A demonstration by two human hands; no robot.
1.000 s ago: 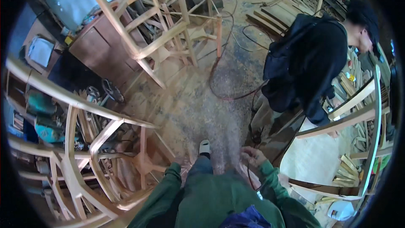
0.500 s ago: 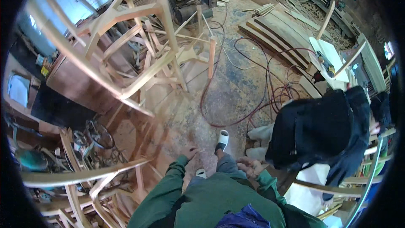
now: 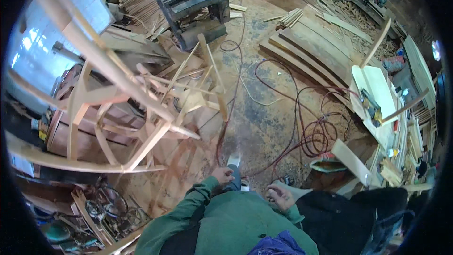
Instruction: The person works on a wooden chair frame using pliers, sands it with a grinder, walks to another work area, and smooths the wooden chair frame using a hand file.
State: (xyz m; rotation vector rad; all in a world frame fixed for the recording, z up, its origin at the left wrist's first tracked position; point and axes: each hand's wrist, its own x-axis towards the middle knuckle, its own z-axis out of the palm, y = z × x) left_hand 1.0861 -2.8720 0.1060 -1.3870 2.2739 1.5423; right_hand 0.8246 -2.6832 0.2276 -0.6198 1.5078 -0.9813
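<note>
My left hand (image 3: 222,175) hangs in front of my body with loosely curled fingers and nothing in it. A little to the right, my right hand (image 3: 281,195) is also empty, its fingers half bent and apart. Neither touches a workpiece. Beside my right forearm is a person in dark clothing (image 3: 335,215), mostly cut off at the lower right. To the left stands a bare wooden chair frame (image 3: 101,97) with long curved legs and rails. Another unfinished wooden frame (image 3: 196,99) stands behind it, partly hidden.
A dark red hose (image 3: 311,137) lies coiled across the dusty floor. Thick planks (image 3: 306,52) are stacked beyond it. A dark machine with a handwheel (image 3: 193,12) stands at the back. On the right, a pale board (image 3: 375,89) carries a power tool (image 3: 372,107). Wheeled metal parts (image 3: 111,203) lie at lower left.
My view has shifted forward, showing more of the machine and the board. The dark-clothed person now appears lower right. My left hand has moved rightward in front of me.
</note>
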